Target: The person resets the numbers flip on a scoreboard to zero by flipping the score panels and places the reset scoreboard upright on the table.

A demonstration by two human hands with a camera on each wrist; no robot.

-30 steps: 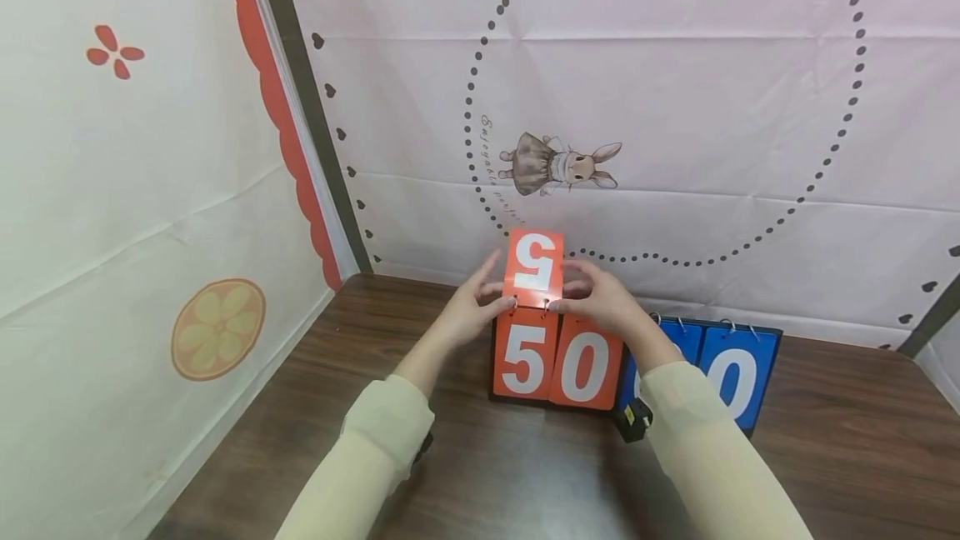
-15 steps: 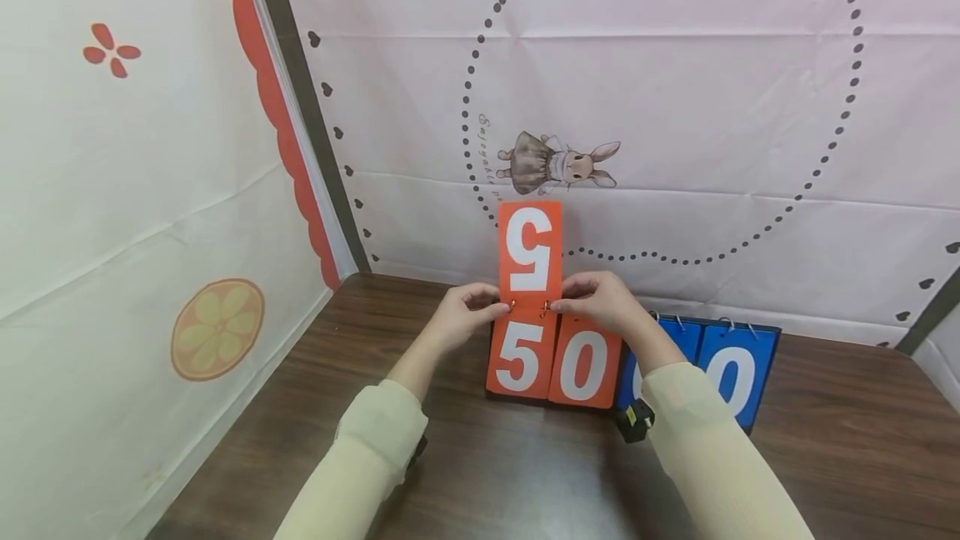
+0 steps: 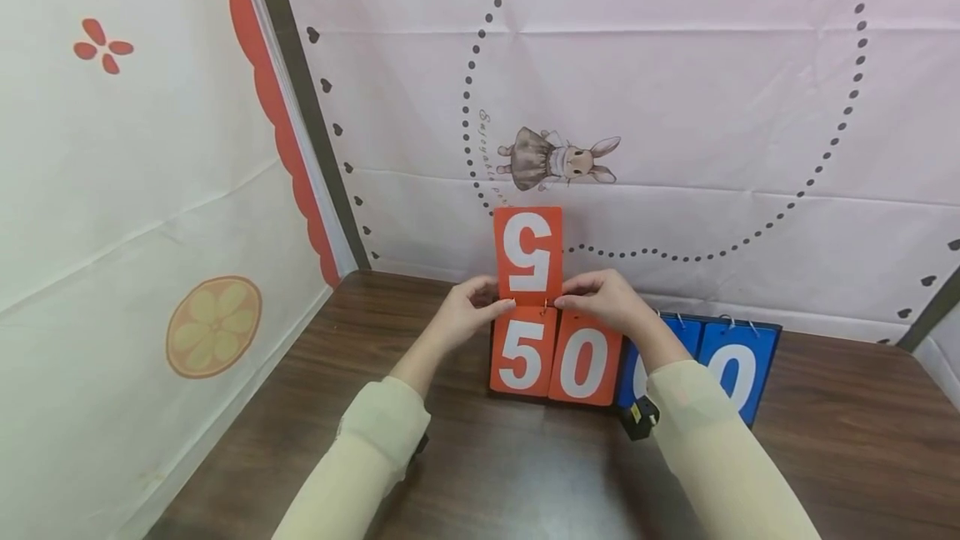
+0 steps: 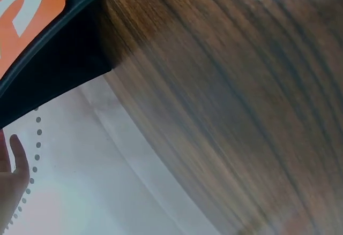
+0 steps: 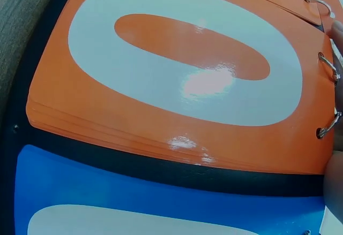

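A tabletop flip scoreboard [image 3: 586, 363] stands at the back of the table, showing a red 5 and 0 beside blue cards. One red number card [image 3: 528, 252] is turned up over the rings, its 5 upside down. My left hand [image 3: 467, 312] pinches this card low on its left edge, thumb in front and fingertips hidden behind. On the opposite edge my right hand [image 3: 602, 300] pinches it beside a ring. A big white 0 on its red card [image 5: 177, 53] fills much of the right wrist view. Only part of the left hand [image 4: 12, 179] shows in the left wrist view.
Blue cards [image 3: 733, 373] at the scoreboard's right are partly covered by the right forearm. A pink cloth [image 3: 712, 107] with a rabbit print hangs just behind the table [image 3: 465, 482]. Another printed cloth [image 3: 135, 215] hangs at the left.
The turned-up card has swung from tilted back to nearly upright. Both hands' fingers, spread around it earlier, have drawn in to its lower edges. Little has moved in the last half second.
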